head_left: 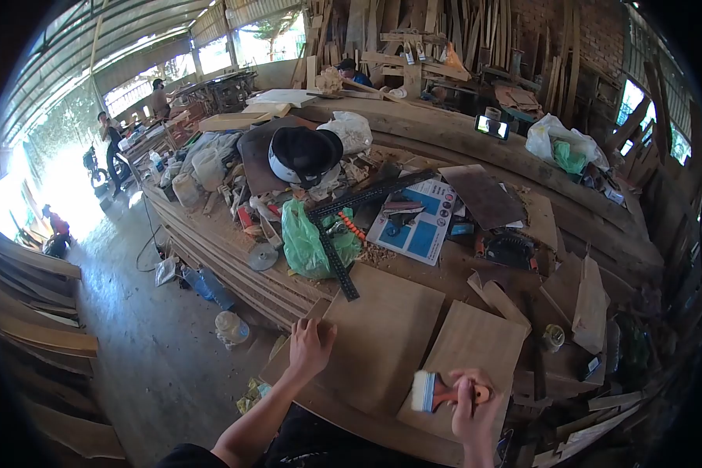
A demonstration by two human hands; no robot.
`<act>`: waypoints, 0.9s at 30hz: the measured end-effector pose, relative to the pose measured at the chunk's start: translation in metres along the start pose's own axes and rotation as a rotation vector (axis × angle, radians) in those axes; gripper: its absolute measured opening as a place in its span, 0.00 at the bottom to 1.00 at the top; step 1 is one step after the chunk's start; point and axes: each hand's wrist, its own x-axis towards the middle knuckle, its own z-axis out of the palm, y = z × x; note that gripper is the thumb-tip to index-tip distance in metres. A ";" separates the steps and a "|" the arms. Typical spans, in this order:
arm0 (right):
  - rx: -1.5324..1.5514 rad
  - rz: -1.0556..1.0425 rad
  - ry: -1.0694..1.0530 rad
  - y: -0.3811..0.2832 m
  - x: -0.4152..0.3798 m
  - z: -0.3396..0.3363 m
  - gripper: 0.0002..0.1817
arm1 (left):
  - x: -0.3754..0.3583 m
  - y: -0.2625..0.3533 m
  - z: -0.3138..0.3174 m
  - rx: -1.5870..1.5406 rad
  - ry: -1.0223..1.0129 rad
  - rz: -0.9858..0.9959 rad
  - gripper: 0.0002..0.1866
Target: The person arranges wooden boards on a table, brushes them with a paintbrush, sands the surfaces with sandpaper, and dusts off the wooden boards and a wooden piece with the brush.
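My right hand point(469, 402) grips a paintbrush point(444, 391) by its reddish-brown handle, with the pale bristles pointing left. Beneath the brush is a flat wooden panel point(480, 343). Left of it, across a dark narrow gap, lies a second wooden panel point(382, 327). My left hand point(312, 349) rests at that second panel's left edge, its fingers bent and apart with nothing seen in them. Beyond the panels are a black perforated metal square point(331, 249), a green plastic bag point(304, 238) and a blue-and-white printed sheet point(425, 234) with small tools on it.
A black-and-white cap point(306, 154) sits amid clutter. A lit phone point(491, 128) stands on a thick plank. A small jar point(553, 337) is right of the panels. Bottles and bags lie on the floor at left. Several people are farther back. Timber leans against the far wall.
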 end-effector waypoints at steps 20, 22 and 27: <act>0.094 -0.303 -0.283 0.052 0.120 0.143 0.11 | -0.011 0.075 -0.030 0.038 -0.130 0.204 0.51; 0.165 -0.284 -0.314 0.058 0.118 0.141 0.09 | -0.002 0.092 -0.018 -0.024 -0.155 0.241 0.54; 0.037 -0.487 -0.119 0.066 0.126 0.121 0.11 | 0.023 0.124 0.016 -0.166 -0.066 0.316 0.42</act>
